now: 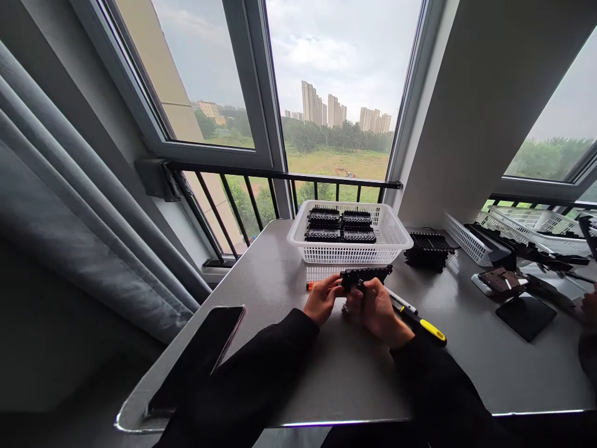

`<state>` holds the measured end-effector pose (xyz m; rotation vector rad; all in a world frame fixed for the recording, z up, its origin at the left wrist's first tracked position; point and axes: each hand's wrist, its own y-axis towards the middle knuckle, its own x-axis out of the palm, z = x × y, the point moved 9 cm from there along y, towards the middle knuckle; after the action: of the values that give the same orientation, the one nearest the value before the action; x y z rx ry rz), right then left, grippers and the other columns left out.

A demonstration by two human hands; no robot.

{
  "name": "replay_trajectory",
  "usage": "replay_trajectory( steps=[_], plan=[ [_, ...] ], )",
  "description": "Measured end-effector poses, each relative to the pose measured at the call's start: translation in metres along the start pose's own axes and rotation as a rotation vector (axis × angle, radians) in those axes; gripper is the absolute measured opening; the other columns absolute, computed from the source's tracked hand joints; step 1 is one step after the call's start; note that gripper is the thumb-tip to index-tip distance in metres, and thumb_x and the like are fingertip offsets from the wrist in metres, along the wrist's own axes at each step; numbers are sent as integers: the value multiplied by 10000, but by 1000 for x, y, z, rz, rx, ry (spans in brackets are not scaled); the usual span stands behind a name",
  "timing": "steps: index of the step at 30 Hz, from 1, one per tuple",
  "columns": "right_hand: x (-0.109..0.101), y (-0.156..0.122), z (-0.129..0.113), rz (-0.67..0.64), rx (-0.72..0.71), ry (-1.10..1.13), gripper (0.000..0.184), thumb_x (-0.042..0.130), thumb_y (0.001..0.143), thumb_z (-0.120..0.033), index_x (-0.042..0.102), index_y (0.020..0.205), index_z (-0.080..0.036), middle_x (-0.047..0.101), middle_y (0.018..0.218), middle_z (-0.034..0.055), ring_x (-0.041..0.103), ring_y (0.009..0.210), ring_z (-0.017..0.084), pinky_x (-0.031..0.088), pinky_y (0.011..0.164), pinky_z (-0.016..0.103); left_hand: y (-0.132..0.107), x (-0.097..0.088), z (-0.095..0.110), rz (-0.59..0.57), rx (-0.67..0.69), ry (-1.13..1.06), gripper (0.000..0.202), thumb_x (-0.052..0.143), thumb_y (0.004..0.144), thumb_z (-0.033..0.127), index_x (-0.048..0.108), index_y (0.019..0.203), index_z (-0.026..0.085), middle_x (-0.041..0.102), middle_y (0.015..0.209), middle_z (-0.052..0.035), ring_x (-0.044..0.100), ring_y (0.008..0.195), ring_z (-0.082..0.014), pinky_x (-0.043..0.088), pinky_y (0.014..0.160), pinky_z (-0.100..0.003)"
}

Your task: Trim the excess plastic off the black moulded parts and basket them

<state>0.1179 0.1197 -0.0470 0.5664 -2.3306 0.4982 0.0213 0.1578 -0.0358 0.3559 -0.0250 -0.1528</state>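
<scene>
Between my two hands, a little above the table, is a black toothed plastic part [366, 274]. My left hand [321, 298] grips its left end with the fingers closed. Closed around its near side is my right hand [379, 311], with the thumb up against the part; whether those fingers also hold something small, I cannot tell. Just beyond the hands stands a white plastic basket [349, 254] with several similar black parts [340, 225] laid in rows. A yellow-and-black handled tool [431, 331] and a white pen-like stick [403, 303] lie beside my right hand.
Right of the basket sits a stack of black parts [426, 251]. A dark phone [200, 354] lies at the table's left edge. Farther right are more white baskets [527, 221], a brown part [501, 281], a black square plate [526, 316] and another person's hand [590, 303].
</scene>
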Motion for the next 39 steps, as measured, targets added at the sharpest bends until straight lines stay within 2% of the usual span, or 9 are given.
replay_trajectory(
  steps=[8, 17, 24, 28, 34, 39],
  plan=[
    [-16, -6, -15, 34, -56, 22, 266, 490, 695, -438, 361, 635, -213, 309, 580, -38, 269, 521, 109, 208, 452, 222, 0, 3, -5, -24, -53, -90, 346, 658, 774, 345, 635, 1044, 130, 739, 979, -108, 723, 863, -256, 622, 792, -427],
    [-30, -13, -29, 108, -85, 44, 255, 466, 694, -428, 347, 621, -215, 264, 570, -48, 249, 510, 109, 212, 444, 217, 1, -1, -4, 22, -66, -124, 367, 677, 756, 346, 641, 1055, 135, 735, 970, -105, 706, 925, -271, 619, 784, -429],
    [-40, -17, -39, 122, -130, 81, 259, 456, 711, -428, 320, 630, -222, 260, 590, -45, 242, 510, 114, 201, 435, 217, 2, -4, -2, 50, -42, -109, 378, 670, 760, 355, 653, 1069, 138, 738, 946, -100, 723, 830, -257, 617, 791, -451],
    [-38, -15, -34, 124, -118, 85, 257, 462, 705, -425, 325, 627, -222, 258, 588, -45, 245, 513, 115, 201, 438, 218, 1, -4, 0, 58, -47, -93, 392, 677, 753, 368, 656, 1064, 131, 737, 960, -105, 722, 848, -266, 624, 778, -450],
    [-22, -10, -16, 91, -87, 6, 256, 470, 694, -435, 346, 638, -218, 290, 590, -43, 264, 518, 112, 219, 454, 226, -1, 0, -2, 32, -51, -95, 367, 670, 754, 332, 667, 1056, 123, 740, 939, -96, 724, 794, -242, 636, 750, -427],
    [-17, -4, -2, 80, -96, -85, 252, 483, 684, -443, 397, 632, -212, 335, 578, -33, 282, 521, 115, 198, 463, 236, -5, 4, 3, -15, 29, 52, 294, 593, 779, 230, 698, 1046, 166, 742, 923, -71, 723, 731, -209, 627, 741, -377]
  ],
)
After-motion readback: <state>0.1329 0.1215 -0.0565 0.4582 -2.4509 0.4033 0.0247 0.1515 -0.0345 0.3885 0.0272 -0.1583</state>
